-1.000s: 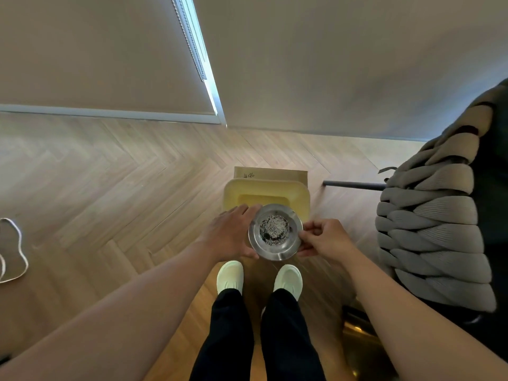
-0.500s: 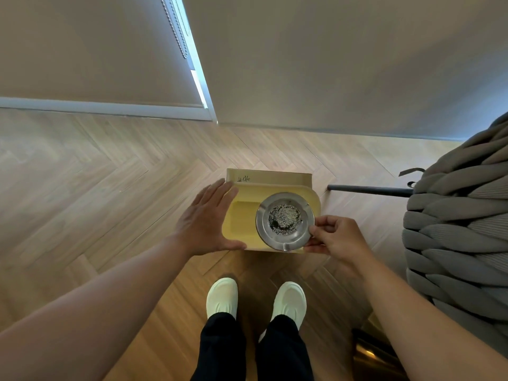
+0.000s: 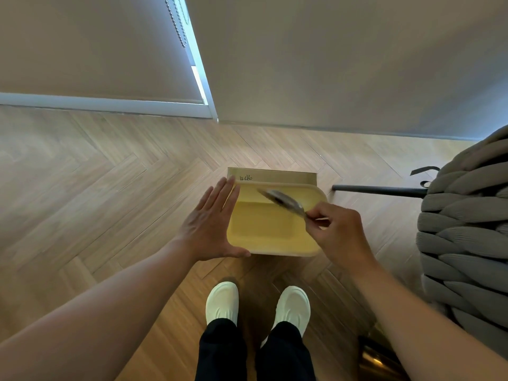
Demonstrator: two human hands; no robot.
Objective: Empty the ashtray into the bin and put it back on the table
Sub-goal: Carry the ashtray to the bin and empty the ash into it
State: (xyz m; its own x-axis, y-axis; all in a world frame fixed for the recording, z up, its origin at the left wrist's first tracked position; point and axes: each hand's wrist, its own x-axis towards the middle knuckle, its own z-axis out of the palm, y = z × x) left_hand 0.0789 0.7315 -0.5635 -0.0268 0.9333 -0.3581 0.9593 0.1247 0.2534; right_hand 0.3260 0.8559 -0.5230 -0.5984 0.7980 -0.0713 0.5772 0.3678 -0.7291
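A yellow bin (image 3: 264,243) stands open on the wooden floor just ahead of my feet. My right hand (image 3: 334,232) pinches the rim of the round metal ashtray (image 3: 283,200), which is tipped steeply on edge over the bin's far right part and looks blurred. Dark ash still shows on its inner face. My left hand (image 3: 211,224) is flat and open, fingers together, resting against the bin's left side with the thumb along its near edge.
A cardboard piece (image 3: 275,176) with handwriting stands behind the bin. A chunky grey knitted seat (image 3: 464,229) fills the right side, with a dark rod (image 3: 376,189) on the floor beside it. A brass object (image 3: 376,358) is at lower right. The wall is close ahead.
The ashtray went from level over the bin to tipped steeply on edge. My left hand let go of it earlier and now rests against the bin's left side.
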